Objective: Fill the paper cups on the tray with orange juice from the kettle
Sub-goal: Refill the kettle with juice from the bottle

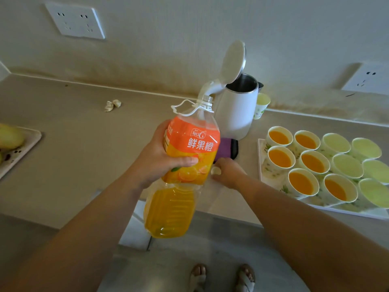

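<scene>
Plastic bottle, uncapped and half full, likely heavy and soft-walled, nears the kettle; left hand wraps its labelled waist, right hand pinches the cap.

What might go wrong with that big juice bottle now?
The open juice bottle leans toward the kettle, held by the left hand alone; it might slip or splash past the kettle's mouth onto the counter. The filled cups crowd the tray nearby, so a bump may slop them.
</scene>
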